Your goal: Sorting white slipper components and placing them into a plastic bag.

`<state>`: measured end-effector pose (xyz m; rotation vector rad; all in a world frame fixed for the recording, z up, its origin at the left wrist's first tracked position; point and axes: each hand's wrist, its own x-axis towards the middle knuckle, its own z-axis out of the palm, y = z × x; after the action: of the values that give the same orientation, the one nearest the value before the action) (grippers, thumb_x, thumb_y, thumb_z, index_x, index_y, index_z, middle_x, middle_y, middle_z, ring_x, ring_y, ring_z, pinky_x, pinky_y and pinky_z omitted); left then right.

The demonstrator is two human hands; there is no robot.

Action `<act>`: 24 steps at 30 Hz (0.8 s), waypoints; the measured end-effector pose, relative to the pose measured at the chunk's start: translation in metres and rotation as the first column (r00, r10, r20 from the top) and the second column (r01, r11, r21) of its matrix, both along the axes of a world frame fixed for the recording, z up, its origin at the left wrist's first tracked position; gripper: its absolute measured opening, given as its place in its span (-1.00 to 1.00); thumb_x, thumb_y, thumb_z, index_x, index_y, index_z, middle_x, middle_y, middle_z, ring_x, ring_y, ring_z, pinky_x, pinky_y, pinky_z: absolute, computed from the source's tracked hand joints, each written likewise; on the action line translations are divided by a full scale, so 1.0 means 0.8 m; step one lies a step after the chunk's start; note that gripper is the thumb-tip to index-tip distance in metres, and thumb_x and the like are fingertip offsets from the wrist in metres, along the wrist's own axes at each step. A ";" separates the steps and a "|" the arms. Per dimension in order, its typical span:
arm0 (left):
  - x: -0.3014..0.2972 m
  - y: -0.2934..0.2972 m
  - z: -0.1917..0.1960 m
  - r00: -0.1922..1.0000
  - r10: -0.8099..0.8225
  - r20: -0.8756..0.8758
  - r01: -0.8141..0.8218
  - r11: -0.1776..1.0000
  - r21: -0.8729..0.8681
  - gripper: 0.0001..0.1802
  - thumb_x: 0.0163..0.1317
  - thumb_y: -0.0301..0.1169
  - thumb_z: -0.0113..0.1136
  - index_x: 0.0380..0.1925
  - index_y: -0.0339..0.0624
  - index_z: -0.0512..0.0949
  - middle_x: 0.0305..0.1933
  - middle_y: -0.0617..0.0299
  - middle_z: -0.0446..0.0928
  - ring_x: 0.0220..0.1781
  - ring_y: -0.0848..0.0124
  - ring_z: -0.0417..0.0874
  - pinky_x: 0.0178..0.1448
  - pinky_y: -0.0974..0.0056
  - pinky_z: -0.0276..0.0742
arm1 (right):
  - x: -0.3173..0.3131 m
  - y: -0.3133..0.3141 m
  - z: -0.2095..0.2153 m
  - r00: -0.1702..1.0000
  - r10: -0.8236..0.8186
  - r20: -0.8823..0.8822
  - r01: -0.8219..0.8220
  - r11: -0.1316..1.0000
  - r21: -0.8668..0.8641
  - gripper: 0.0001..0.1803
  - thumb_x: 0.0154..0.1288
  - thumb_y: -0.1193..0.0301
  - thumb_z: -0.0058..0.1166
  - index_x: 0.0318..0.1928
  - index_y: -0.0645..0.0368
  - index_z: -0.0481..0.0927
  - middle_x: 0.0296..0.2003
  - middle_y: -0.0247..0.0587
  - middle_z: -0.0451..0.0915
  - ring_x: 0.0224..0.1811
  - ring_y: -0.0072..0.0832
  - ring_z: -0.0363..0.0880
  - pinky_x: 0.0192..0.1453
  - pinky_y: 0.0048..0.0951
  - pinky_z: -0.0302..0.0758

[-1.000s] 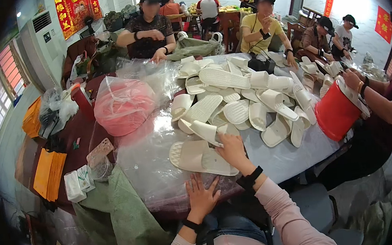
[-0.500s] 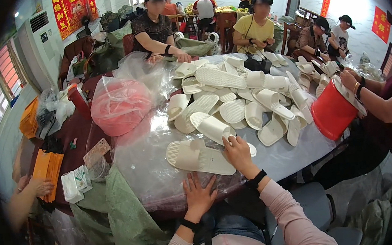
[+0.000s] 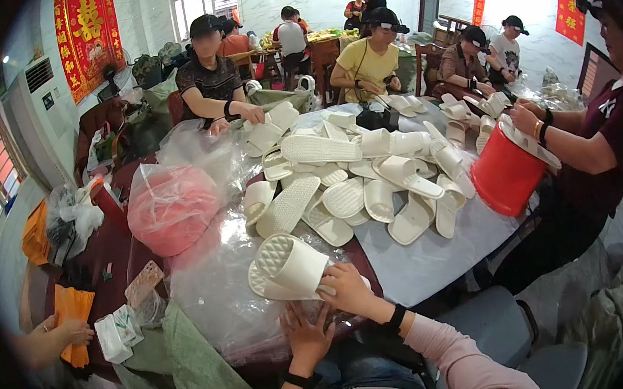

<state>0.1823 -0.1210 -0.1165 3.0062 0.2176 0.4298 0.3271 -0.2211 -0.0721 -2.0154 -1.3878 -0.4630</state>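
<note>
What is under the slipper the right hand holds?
Under the held slipper, part of another pale slipper shows at the left. The rest is mostly covered by the held slipper and the right hand.

**Item quantities**

Slippers (image 3: 296,265), lower centre: two. Slipper pile (image 3: 408,174), frame centre: more than ten slippers; overlap prevents exact count. Red bucket (image 3: 503,176), right: one. Pink bundle (image 3: 172,214), left: one. Red banners (image 3: 570,17), upper right: two.

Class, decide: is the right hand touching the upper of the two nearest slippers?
Touching: the head view shows the right hand gripping the upper slipper by one end.
</note>
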 end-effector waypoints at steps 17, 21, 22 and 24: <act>-0.004 -0.001 -0.004 0.998 0.029 -0.062 -0.034 0.996 -0.086 -0.44 0.19 0.14 -0.16 0.18 0.31 0.33 0.19 -0.32 0.24 0.27 -0.29 0.13 0.31 -0.33 -0.17 | -0.036 -0.001 0.047 0.909 -0.386 -0.157 0.287 0.853 -0.436 -0.42 -0.20 0.21 0.30 -0.15 0.18 0.38 -0.26 -0.05 0.52 -0.08 -0.16 0.48 -0.02 -0.14 0.39; -0.005 -0.001 0.002 0.983 0.029 -0.179 -0.055 0.988 -0.142 -0.45 0.19 0.11 -0.13 0.18 0.31 0.33 0.16 -0.33 0.24 0.28 -0.30 0.11 0.27 -0.35 -0.09 | -0.040 0.005 0.034 0.953 -0.302 -0.040 0.272 0.904 -0.329 -0.48 -0.15 0.44 0.11 -0.04 0.15 0.41 -0.35 -0.16 0.58 -0.29 -0.24 0.58 -0.27 -0.28 0.50; -0.002 -0.001 -0.004 0.999 0.026 -0.029 -0.027 0.999 -0.047 -0.46 0.19 0.10 -0.11 0.17 0.32 0.34 0.15 -0.33 0.25 0.26 -0.31 0.13 0.27 -0.35 -0.08 | -0.037 0.005 0.028 0.964 -0.261 0.050 0.266 0.952 -0.155 -0.44 -0.16 0.46 0.07 0.01 0.15 0.43 -0.31 -0.15 0.59 -0.26 -0.25 0.59 -0.26 -0.27 0.50; -0.004 0.001 -0.006 0.993 0.016 0.114 -0.022 0.999 0.049 -0.46 0.18 0.09 -0.08 0.17 0.32 0.34 0.13 -0.34 0.26 0.24 -0.31 0.15 0.26 -0.35 -0.07 | -0.027 0.007 0.032 0.919 -0.348 0.185 0.354 0.935 0.003 -0.41 -0.13 0.46 0.04 0.07 0.12 0.46 -0.15 -0.08 0.58 -0.19 -0.20 0.57 -0.16 -0.31 0.49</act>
<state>0.1795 -0.1206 -0.1210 3.0180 0.2296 0.6148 0.3057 -0.2153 -0.0467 -2.3061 -1.1378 -0.8071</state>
